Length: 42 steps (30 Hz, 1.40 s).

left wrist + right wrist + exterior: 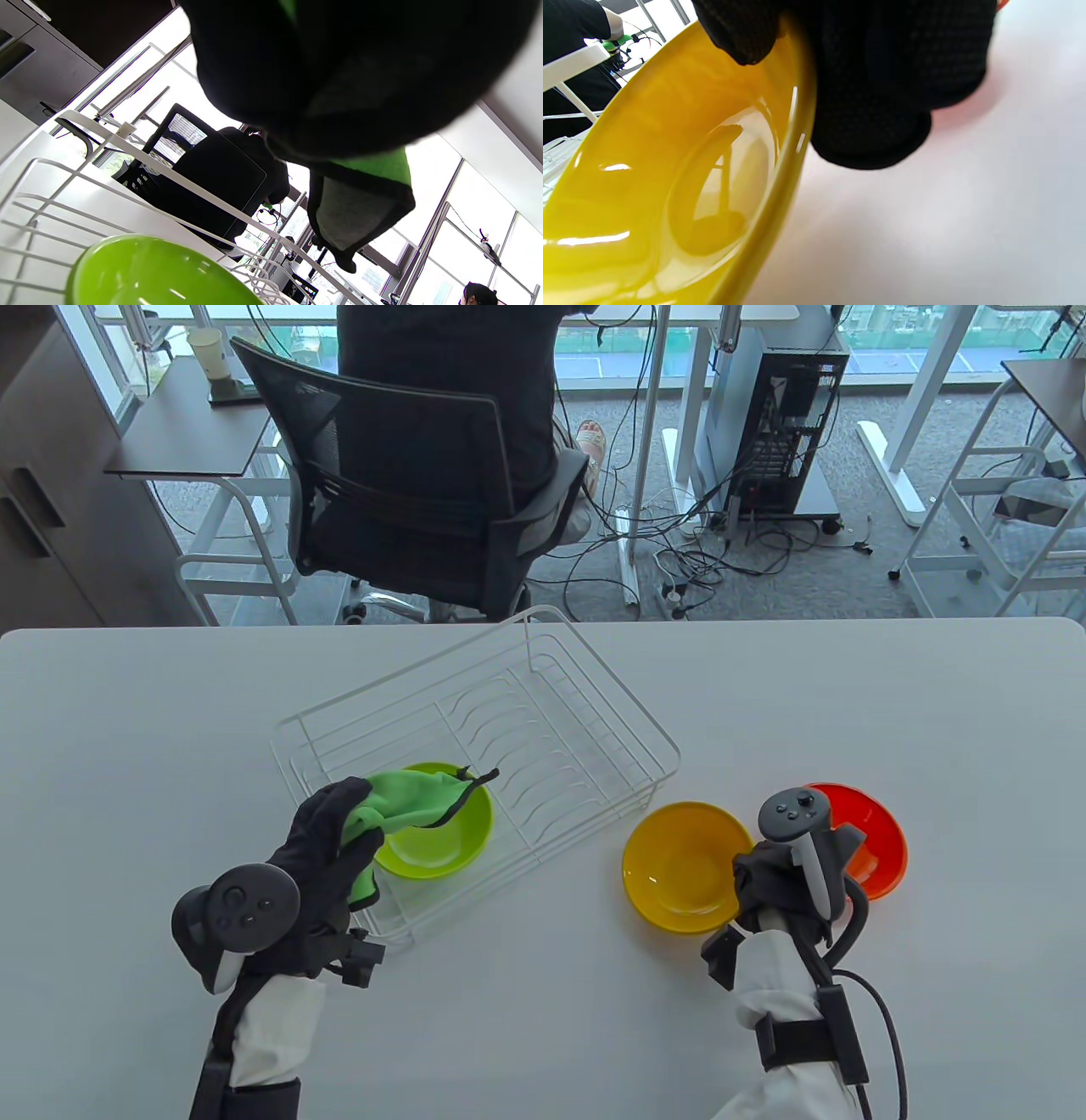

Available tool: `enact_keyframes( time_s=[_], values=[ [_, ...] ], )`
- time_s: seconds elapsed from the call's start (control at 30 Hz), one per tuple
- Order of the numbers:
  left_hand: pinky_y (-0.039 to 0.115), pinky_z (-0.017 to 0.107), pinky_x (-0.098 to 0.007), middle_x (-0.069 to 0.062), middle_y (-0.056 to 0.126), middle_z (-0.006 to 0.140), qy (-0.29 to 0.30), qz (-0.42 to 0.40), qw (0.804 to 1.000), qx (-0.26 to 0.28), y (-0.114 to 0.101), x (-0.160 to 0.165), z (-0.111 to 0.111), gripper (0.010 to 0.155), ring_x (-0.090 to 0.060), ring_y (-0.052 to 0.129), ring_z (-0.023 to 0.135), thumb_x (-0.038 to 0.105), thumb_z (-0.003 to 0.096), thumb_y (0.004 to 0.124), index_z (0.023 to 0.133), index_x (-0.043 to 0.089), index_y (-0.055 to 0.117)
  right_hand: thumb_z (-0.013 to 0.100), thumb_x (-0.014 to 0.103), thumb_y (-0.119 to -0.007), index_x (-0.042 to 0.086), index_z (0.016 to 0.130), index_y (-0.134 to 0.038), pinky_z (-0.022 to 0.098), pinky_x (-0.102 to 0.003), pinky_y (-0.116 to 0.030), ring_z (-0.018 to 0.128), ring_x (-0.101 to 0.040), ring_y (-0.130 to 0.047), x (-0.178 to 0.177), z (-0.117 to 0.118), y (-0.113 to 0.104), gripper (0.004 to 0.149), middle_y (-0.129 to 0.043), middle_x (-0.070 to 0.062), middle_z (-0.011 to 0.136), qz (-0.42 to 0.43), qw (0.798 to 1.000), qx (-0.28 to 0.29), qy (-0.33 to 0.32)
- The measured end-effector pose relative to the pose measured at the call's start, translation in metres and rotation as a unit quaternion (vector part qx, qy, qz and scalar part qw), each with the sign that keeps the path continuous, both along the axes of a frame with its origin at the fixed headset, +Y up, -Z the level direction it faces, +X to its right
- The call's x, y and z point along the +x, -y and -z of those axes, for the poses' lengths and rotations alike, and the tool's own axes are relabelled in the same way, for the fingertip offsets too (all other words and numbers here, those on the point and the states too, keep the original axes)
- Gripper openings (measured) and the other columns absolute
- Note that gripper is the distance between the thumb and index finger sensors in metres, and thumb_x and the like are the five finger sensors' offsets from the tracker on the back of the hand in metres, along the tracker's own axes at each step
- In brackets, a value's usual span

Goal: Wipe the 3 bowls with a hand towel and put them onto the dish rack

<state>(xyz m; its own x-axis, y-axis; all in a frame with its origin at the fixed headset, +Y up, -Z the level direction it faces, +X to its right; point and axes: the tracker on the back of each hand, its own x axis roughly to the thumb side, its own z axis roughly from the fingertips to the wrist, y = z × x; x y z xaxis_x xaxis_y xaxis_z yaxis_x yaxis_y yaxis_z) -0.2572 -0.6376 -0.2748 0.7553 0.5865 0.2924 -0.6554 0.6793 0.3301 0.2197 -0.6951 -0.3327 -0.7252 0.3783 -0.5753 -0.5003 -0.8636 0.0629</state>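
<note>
A green bowl (441,836) sits inside the white wire dish rack (594,704) at its near left corner; the same green bowl (161,275) fills the bottom of the left wrist view. My left hand (339,831) grips a green hand towel (411,797) just above that bowl; a grey-backed corner of the towel (356,212) hangs down. A yellow bowl (683,878) stands on the table right of the rack. My right hand (755,874) pinches its near right rim, thumb inside the yellow bowl (670,178). An orange bowl (874,831) lies behind that hand, partly hidden.
The rack's slotted plate section (543,746) holds nothing. Beyond the white table's far edge (764,623) a person sits in a black mesh office chair (399,483). A computer tower (780,407) and loose cables stand on the floor.
</note>
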Motion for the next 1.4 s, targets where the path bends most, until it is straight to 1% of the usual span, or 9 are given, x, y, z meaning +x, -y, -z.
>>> enact_keyframes(
  time_s=[0.1, 0.2, 0.37, 0.5, 0.7, 0.9, 1.13, 1.27, 1.4],
  values=[
    [0.097, 0.039, -0.025, -0.024, 0.078, 0.100, 0.001, -0.022, 1.000, 0.006, -0.006, -0.001, 0.000, 0.059, -0.039, 0.095, 0.078, 0.031, 0.0488, 0.085, 0.105, 0.023, 0.068, 0.046, 0.026, -0.083, 0.001, 0.082, -0.087, 0.024, -0.036, -0.090, 0.034, -0.029, -0.107, -0.002, -0.003, -0.020, 0.044, -0.096, -0.024, 0.061, -0.017, 1.000, 0.023, -0.005],
    [0.097, 0.040, -0.025, -0.024, 0.077, 0.101, -0.001, -0.027, 1.000, 0.015, -0.014, 0.001, 0.000, 0.059, -0.040, 0.095, 0.078, 0.031, 0.0491, 0.084, 0.105, 0.023, 0.067, 0.046, 0.026, -0.084, 0.000, 0.081, -0.087, 0.023, -0.036, -0.089, 0.033, -0.029, -0.107, -0.003, -0.007, -0.036, 0.044, -0.096, -0.024, 0.060, -0.033, 0.998, 0.048, -0.006],
    [0.096, 0.041, -0.025, -0.025, 0.077, 0.101, 0.015, -0.024, 0.999, 0.016, -0.033, 0.016, 0.000, 0.059, -0.039, 0.094, 0.079, 0.031, 0.0497, 0.084, 0.106, 0.023, 0.067, 0.046, 0.026, -0.084, -0.001, 0.080, -0.088, 0.022, -0.035, -0.089, 0.031, -0.027, -0.106, -0.011, -0.015, -0.060, 0.044, -0.096, -0.024, 0.058, -0.042, 0.994, 0.103, -0.020],
    [0.096, 0.041, -0.026, -0.023, 0.077, 0.102, 0.037, -0.009, 0.999, 0.005, -0.046, 0.038, 0.007, 0.059, -0.039, 0.094, 0.080, 0.031, 0.0499, 0.084, 0.106, 0.023, 0.067, 0.046, 0.026, -0.084, -0.003, 0.080, -0.088, 0.016, -0.031, -0.090, 0.025, -0.025, -0.107, -0.032, -0.021, -0.078, 0.044, -0.096, -0.025, 0.057, -0.032, 0.985, 0.163, -0.047],
    [0.096, 0.043, -0.027, -0.023, 0.077, 0.103, 0.069, -0.007, 0.997, -0.029, -0.056, 0.065, 0.012, 0.059, -0.039, 0.094, 0.081, 0.032, 0.0509, 0.084, 0.107, 0.024, 0.067, 0.046, 0.026, -0.085, -0.004, 0.080, -0.087, 0.013, -0.028, -0.091, 0.022, -0.023, -0.108, -0.071, -0.020, -0.094, 0.045, -0.097, -0.025, 0.057, -0.047, 0.974, 0.205, -0.088],
    [0.096, 0.042, -0.028, -0.024, 0.077, 0.103, 0.088, 0.042, 0.994, -0.041, -0.052, 0.086, 0.011, 0.059, -0.039, 0.095, 0.079, 0.032, 0.0510, 0.084, 0.107, 0.023, 0.067, 0.046, 0.026, -0.084, -0.004, 0.080, -0.087, 0.013, -0.028, -0.091, 0.021, -0.022, -0.108, -0.109, -0.022, -0.102, 0.046, -0.096, -0.026, 0.057, -0.045, 0.964, 0.228, -0.129],
    [0.096, 0.041, -0.028, -0.025, 0.079, 0.101, 0.098, 0.109, 0.988, -0.049, -0.038, 0.103, 0.010, 0.058, -0.039, 0.096, 0.077, 0.031, 0.0507, 0.084, 0.106, 0.022, 0.069, 0.046, 0.026, -0.084, -0.007, 0.081, -0.085, 0.010, -0.025, -0.093, 0.019, -0.020, -0.109, -0.146, -0.041, -0.105, 0.048, -0.096, -0.028, 0.058, -0.050, 0.942, 0.274, -0.186],
    [0.096, 0.041, -0.028, -0.025, 0.079, 0.101, 0.102, 0.144, 0.983, -0.054, -0.028, 0.111, 0.010, 0.059, -0.040, 0.096, 0.076, 0.031, 0.0507, 0.084, 0.106, 0.021, 0.068, 0.046, 0.025, -0.084, -0.008, 0.081, -0.085, 0.010, -0.025, -0.094, 0.018, -0.020, -0.110, -0.164, -0.052, -0.109, 0.048, -0.095, -0.028, 0.057, -0.030, 0.928, 0.299, -0.219],
    [0.096, 0.041, -0.028, -0.026, 0.079, 0.100, 0.092, 0.158, 0.982, -0.045, -0.026, 0.114, 0.008, 0.059, -0.040, 0.096, 0.076, 0.031, 0.0508, 0.084, 0.106, 0.020, 0.068, 0.046, 0.025, -0.084, -0.008, 0.081, -0.085, 0.010, -0.024, -0.094, 0.018, -0.019, -0.110, -0.180, -0.061, -0.109, 0.048, -0.096, -0.028, 0.057, -0.037, 0.919, 0.309, -0.244]
  ],
)
